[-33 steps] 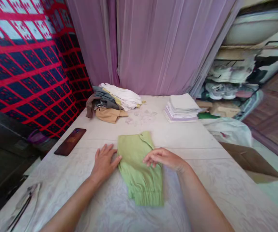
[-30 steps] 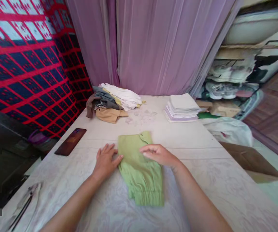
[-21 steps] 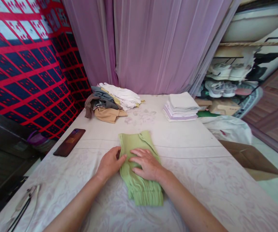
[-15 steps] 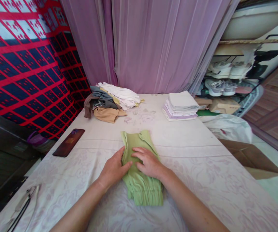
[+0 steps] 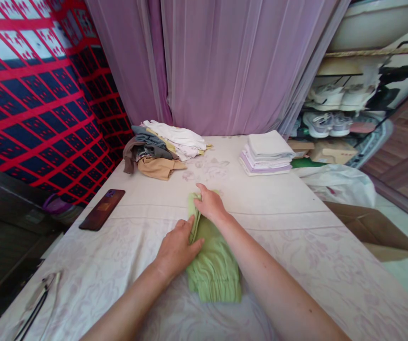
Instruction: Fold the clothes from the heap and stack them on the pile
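Note:
A green garment [image 5: 214,255] with a gathered waistband at its near end lies on the patterned white cloth, its left edge turned inward. My left hand [image 5: 179,244] rests along that left edge, thumb spread from the fingers over the fabric. At the far end of the garment, my right hand [image 5: 209,202] touches the turned edge, its thumb and index finger apart; its other fingers are partly hidden. Part of the garment's right side is covered by my right forearm.
Crumpled clothes [image 5: 161,149] lie at the back left, and a folded white stack [image 5: 268,152] at the back right. A phone [image 5: 102,210] and cords [image 5: 35,305] are on the left. An open cardboard box [image 5: 374,232] stands beyond the right edge.
My right hand has moved from the garment's middle to its far end. The left edge has come inward, and my left hand has shifted slightly right.

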The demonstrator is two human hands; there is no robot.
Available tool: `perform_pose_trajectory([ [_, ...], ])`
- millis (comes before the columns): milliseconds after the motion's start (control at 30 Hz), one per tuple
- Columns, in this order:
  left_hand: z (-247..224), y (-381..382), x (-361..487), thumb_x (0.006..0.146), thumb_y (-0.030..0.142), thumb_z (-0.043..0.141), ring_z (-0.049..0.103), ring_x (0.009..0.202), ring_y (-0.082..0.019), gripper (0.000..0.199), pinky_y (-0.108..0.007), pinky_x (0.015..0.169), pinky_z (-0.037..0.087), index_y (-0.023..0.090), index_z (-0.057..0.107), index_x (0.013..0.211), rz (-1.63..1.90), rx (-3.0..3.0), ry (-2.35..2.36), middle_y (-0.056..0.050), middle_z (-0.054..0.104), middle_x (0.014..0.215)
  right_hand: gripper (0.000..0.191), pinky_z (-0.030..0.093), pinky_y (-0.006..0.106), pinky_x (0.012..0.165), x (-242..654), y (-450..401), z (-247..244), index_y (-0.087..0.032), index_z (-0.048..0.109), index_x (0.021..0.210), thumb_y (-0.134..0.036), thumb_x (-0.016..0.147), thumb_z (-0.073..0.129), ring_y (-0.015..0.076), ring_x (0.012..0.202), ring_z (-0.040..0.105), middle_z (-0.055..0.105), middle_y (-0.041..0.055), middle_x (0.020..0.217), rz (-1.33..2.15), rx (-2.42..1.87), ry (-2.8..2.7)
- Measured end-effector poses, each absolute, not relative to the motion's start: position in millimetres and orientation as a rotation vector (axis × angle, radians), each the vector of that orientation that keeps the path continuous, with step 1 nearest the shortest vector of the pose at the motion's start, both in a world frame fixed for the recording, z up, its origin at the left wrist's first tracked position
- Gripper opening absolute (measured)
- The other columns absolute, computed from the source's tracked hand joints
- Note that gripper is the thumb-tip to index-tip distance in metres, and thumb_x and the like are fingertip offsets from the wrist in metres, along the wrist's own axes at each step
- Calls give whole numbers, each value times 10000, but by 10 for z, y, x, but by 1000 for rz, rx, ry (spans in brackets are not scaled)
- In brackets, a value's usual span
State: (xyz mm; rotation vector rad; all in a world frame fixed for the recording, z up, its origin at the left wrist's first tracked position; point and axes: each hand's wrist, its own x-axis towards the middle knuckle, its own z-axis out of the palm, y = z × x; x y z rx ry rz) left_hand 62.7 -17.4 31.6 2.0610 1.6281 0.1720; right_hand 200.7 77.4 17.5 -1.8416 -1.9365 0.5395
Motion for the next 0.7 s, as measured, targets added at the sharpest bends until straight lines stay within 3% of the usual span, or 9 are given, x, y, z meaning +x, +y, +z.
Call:
perform_pose_trajectory([
  [133,264,-284,572,798,404,498,598,1016,-265,711,-353,892,447,171,316,1444,183,2008,1617,-116,544,1206,519,460,252,785,2031,855,51,-241,498,1319,-208,805,555,167,874,640,704,34,1008,598,-1718,-1950],
  [300,132,-478,526,795,385,512,582,1071,-234,718,-310,913,434,181,302,1451,295,1949,1609,-107,562,1239,464,462,246,751,2014,902,49,-271,560,1257,-240,795,601,147,792,634,714,-4,941,657,-1634,-1948],
  [400,165,-487,553,814,391,495,640,921,-220,687,-293,807,461,213,311,1452,217,1941,1640,-58,679,1018,450,461,259,748,1981,947,82,-275,580,1232,-259,783,619,156,794,635,715,1,951,662,-1647,-1990],
  [500,240,-446,591,836,370,450,661,749,-233,659,-304,695,456,230,294,1461,44,2005,1683,-18,692,759,437,457,261,762,1955,980,81,-280,586,1220,-264,785,616,157,821,636,711,3,988,661,-1650,-2047],
  [700,247,-401,647,839,381,435,673,788,-263,550,-326,691,467,223,469,1365,8,2112,1597,-55,708,763,372,412,321,876,1966,971,48,-279,622,1155,-246,784,618,199,985,599,706,15,1015,466,-1680,-2218],
])
